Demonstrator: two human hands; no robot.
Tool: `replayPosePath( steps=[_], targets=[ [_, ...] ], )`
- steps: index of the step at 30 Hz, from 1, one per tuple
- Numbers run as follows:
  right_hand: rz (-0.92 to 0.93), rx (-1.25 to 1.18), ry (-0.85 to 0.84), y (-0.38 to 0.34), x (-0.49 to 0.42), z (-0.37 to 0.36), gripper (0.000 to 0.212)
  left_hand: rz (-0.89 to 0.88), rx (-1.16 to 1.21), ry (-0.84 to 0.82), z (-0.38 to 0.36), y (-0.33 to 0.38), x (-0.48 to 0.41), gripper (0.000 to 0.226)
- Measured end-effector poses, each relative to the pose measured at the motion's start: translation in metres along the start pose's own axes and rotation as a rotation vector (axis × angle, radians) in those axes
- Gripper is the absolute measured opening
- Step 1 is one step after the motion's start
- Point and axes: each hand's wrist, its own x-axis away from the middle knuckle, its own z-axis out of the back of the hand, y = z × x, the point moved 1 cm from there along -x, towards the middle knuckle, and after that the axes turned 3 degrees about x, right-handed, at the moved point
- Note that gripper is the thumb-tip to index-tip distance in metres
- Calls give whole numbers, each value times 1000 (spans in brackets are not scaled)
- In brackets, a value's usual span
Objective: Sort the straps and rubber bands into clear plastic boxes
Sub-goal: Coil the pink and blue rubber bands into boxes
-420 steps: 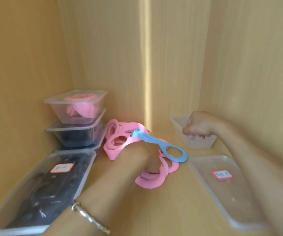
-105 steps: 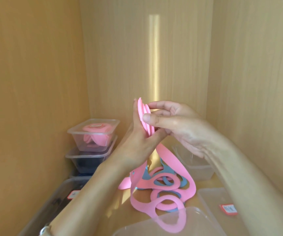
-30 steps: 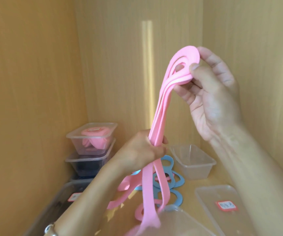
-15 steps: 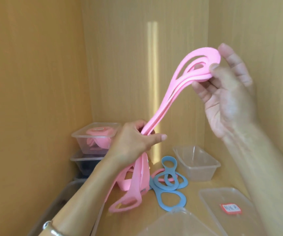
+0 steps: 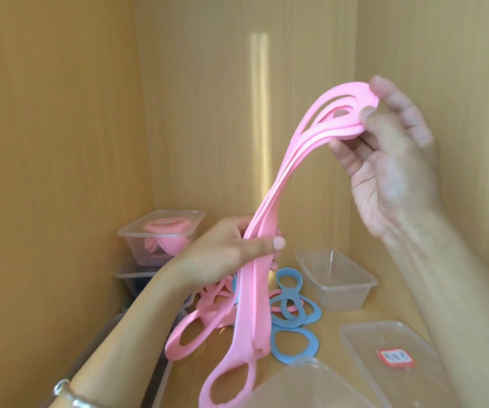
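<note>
A bundle of long pink straps hangs in the air in front of me. My right hand pinches the looped top ends high at the right. My left hand grips the bundle round its middle, and the looped lower ends dangle below it. Several blue straps lie on the wooden shelf under the bundle, with more pink straps beside them. An empty clear plastic box stands at the back right.
At the back left a clear box with pink straps is stacked on a box with dark contents. A clear lid with a red label lies at the right. Another clear box sits at the bottom edge. Wooden walls close in on three sides.
My left hand has slid a little down the pink bundle, and the dangling ends now hang lower and nearer the bottom box. My right hand stays high, pinching the top loops.
</note>
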Motion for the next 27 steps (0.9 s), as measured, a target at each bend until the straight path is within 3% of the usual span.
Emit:
replayPosePath(
  steps=[12,17,23,27],
  targets=[
    [14,-20,2,-4,1,0,25,125,-86,-396,-6,-1,9,50],
    [16,-17,-16,-4,1,0,25,67,-213,-267,-7,-2,4,60],
    [20,-11,-41,-4,1,1,24,36,-421,-185,5,1,4,46],
    [21,-15,-40,-5,1,0,24,21,-413,-128,3,6,5,67]
  ],
)
